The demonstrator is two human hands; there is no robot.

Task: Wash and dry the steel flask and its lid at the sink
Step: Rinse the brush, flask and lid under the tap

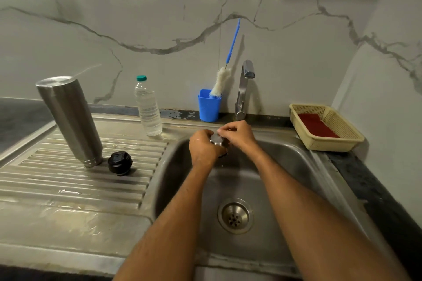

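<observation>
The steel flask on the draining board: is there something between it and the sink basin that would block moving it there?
Partly. The steel flask stands inverted on the ribbed draining board. A black stopper lies beside its base, toward the sink basin. Both hands, left hand and right hand, hold a small steel cap over the basin.
</observation>
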